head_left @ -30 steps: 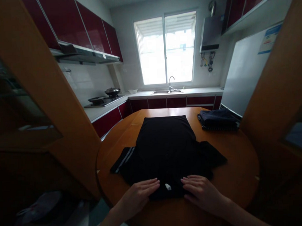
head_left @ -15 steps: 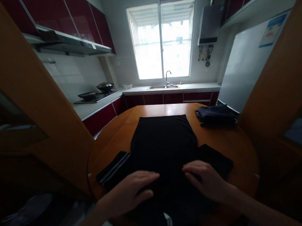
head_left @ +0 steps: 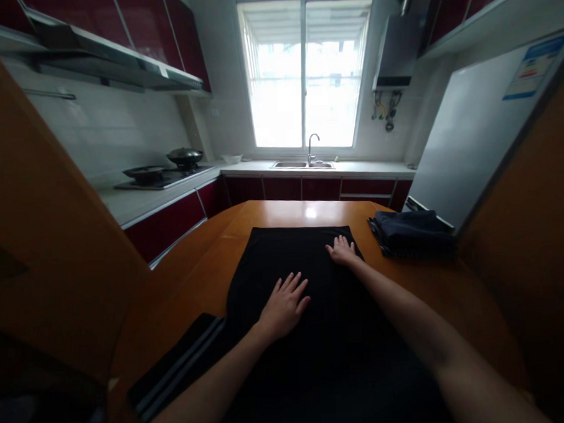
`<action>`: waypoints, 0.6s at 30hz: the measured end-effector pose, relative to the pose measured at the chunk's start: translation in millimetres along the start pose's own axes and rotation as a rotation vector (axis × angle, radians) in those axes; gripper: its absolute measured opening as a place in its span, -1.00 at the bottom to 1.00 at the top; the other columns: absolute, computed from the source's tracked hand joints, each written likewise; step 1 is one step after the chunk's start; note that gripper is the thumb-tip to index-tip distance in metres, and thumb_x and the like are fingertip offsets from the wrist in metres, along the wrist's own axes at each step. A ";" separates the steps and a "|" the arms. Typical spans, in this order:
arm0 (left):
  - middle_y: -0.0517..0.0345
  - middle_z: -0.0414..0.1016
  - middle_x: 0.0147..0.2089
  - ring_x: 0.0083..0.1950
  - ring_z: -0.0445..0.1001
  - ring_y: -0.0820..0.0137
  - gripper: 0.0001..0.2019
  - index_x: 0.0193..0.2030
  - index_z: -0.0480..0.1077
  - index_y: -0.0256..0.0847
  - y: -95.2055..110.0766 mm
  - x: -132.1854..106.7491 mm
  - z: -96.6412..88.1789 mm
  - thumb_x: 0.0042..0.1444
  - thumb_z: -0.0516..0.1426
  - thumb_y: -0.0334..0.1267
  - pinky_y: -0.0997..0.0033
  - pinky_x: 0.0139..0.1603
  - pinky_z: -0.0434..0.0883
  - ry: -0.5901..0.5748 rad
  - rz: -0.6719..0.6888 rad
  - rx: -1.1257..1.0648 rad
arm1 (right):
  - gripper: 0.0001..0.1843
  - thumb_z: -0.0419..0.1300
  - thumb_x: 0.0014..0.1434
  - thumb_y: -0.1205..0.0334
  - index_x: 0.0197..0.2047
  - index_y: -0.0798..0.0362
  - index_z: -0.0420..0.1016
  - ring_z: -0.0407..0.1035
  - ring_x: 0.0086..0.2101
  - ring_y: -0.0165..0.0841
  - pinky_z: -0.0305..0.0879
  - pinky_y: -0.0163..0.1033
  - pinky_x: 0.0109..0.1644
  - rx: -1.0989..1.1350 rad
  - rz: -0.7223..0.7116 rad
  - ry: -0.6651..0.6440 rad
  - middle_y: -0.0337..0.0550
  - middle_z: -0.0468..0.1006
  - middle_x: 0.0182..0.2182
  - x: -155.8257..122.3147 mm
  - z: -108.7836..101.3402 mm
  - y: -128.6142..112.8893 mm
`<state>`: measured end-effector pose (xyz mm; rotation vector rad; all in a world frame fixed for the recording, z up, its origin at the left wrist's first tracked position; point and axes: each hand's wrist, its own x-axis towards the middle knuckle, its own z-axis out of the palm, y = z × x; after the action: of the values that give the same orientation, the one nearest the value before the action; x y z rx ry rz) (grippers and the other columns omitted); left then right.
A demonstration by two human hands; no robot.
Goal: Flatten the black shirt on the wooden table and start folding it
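A black short-sleeved shirt (head_left: 265,253) lies spread on the round wooden table (head_left: 181,266), its straight hem toward the window. Two grey stripes run along its left sleeve (head_left: 176,359). With fingers spread, my left hand (head_left: 283,306) rests on the middle of the cloth. Farther forward, my right hand (head_left: 342,250) lies on the fabric close to its far right corner, fingers also apart. Neither hand grips anything. My right forearm hides the right sleeve, and the collar end is lost in the dark at the bottom.
Folded dark clothes (head_left: 411,231) are stacked at the table's right edge. Beyond the table, a counter holds a sink (head_left: 303,165) and a stove with pans (head_left: 144,174). A white refrigerator (head_left: 474,128) stands right; wooden frames flank both sides.
Both hands have moved forward over the shirt, the right one farther, to near the far right corner. Their fingers are now spread. The camera view has moved closer to the table.
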<state>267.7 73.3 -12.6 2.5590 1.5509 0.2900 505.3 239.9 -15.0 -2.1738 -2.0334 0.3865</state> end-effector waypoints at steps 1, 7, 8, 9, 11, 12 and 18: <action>0.08 -0.02 0.52 0.54 -0.09 0.17 -0.46 0.45 0.14 -0.08 -1.1 -0.7 0.0 0.42 -0.11 0.02 -0.06 0.49 -0.06 -0.003 0.005 -0.005 | -0.18 -0.22 0.42 -0.12 0.48 0.37 -0.13 -0.32 0.44 -0.07 -0.32 0.12 0.44 -0.007 0.027 0.014 0.22 -0.22 0.47 13.6 2.0 -0.9; 0.09 -0.04 0.53 0.54 -0.11 0.17 -0.46 0.46 0.12 -0.06 -3.4 -0.2 -0.6 0.42 -0.11 0.04 -0.08 0.49 -0.07 -0.021 0.022 -0.054 | -0.16 -0.28 0.40 -0.13 0.50 0.35 -0.20 -0.36 0.44 -0.15 -0.42 0.04 0.45 -0.059 0.125 0.076 0.16 -0.24 0.48 71.7 3.1 15.6; 0.08 -0.04 0.53 0.54 -0.11 0.16 -0.46 0.46 0.12 -0.06 -3.6 -0.2 0.2 0.42 -0.10 0.04 -0.08 0.49 -0.07 -0.016 0.024 -0.056 | -0.16 -0.29 0.40 -0.13 0.50 0.36 -0.21 -0.36 0.44 -0.16 -0.42 0.05 0.45 -0.067 0.133 0.083 0.15 -0.25 0.48 77.1 2.2 18.6; 0.08 -0.04 0.53 0.54 -0.11 0.16 -0.46 0.46 0.12 -0.06 -3.7 -0.5 1.1 0.42 -0.10 0.04 -0.07 0.49 -0.08 -0.009 0.026 -0.056 | -0.15 -0.30 0.40 -0.13 0.49 0.37 -0.21 -0.35 0.44 -0.15 -0.41 0.07 0.45 -0.073 0.140 0.087 0.17 -0.25 0.48 81.2 1.5 20.0; 0.07 -0.04 0.53 0.54 -0.10 0.16 -0.46 0.45 0.13 -0.06 -3.5 -1.3 2.9 0.42 -0.09 0.03 -0.07 0.50 -0.08 0.008 0.029 -0.058 | -0.15 -0.31 0.40 -0.11 0.49 0.42 -0.22 -0.36 0.44 -0.09 -0.42 0.13 0.44 -0.084 0.170 0.101 0.23 -0.26 0.48 85.6 2.3 16.6; 0.07 -0.03 0.53 0.54 -0.10 0.16 -0.46 0.45 0.14 -0.06 -3.3 -1.8 3.6 0.42 -0.09 0.03 -0.07 0.49 -0.07 0.014 0.031 -0.058 | -0.15 -0.30 0.40 -0.11 0.48 0.44 -0.21 -0.37 0.44 -0.05 -0.44 0.17 0.44 -0.095 0.171 0.125 0.27 -0.27 0.47 85.9 4.4 11.8; 0.07 -0.02 0.53 0.54 -0.10 0.17 -0.47 0.44 0.14 -0.07 -2.0 -2.6 4.2 0.42 -0.10 0.03 -0.07 0.49 -0.06 0.035 0.038 -0.039 | -0.18 -0.28 0.39 -0.20 0.52 0.16 -0.18 -0.33 0.44 -0.23 -0.38 -0.04 0.46 -0.115 -0.445 0.047 0.02 -0.17 0.48 79.5 22.2 -13.1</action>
<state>265.8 71.8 -17.4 2.5690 1.4942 0.3676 490.8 318.3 -39.8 -1.6880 -2.4743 0.1639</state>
